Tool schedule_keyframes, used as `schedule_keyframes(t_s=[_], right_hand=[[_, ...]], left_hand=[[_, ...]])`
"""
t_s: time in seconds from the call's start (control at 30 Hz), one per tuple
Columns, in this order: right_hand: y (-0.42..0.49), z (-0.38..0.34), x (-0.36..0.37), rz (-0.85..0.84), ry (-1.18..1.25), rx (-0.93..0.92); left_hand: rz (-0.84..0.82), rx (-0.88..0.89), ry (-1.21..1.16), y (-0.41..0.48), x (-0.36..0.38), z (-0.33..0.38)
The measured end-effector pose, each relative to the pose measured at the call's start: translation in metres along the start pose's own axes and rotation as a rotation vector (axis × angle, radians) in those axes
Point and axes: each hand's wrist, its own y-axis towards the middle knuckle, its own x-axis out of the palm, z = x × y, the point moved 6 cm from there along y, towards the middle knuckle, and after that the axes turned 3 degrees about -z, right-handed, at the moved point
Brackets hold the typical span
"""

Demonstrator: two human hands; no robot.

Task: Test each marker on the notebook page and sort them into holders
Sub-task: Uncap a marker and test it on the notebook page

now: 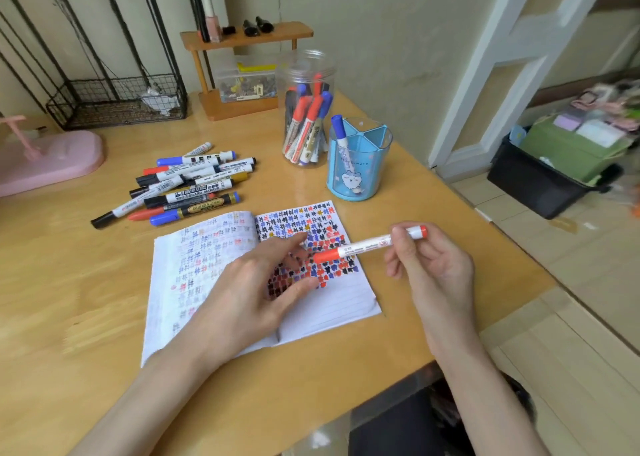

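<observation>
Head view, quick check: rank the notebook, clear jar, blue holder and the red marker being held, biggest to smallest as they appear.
1. notebook, by far.
2. clear jar, taller than the holder though farther back.
3. blue holder, near the jar in width.
4. red marker, thinnest.

Left hand (249, 293) and right hand (429, 268): bare, with slender fingers. Left forearm (149, 396) and right forearm (485, 393): uncovered as far as the frame edge. Dark clothing (415, 421) shows between the forearms; garment type cannot be determined, detail blurred.
</observation>
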Motion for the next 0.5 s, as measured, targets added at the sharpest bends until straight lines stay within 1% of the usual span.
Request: schedule_keyframes(t_s=[0.07,0.17,0.23,0.3,0.37,0.5], right_hand=[[0.002,-0.005,-0.023,0.064,-0.036,-0.020],[0.001,-0.013,-0.051,0.122,-0.101,-0.066],[-0.002,-0.019,-0.067,0.153,-0.135,-0.097],[-0.004,-0.025,-0.084,0.179,-0.163,-0.126],[-0.007,-0.032,-0.104,0.221,-0.202,-0.148],[-0.016,-0.044,-0.157,0.364,-0.251,-0.186]], left_hand=[[-0.071,0.056,0.011,0.005,0.015,0.011],[-0.210,0.189,0.008,0.012,0.042,0.038],[-0.285,0.267,-0.043,0.021,0.062,0.058],[-0.314,0.268,-0.139,0.033,0.080,0.072],[-0.309,0.234,-0.235,0.044,0.096,0.081],[-0.295,0.159,-0.413,0.054,0.122,0.090]])
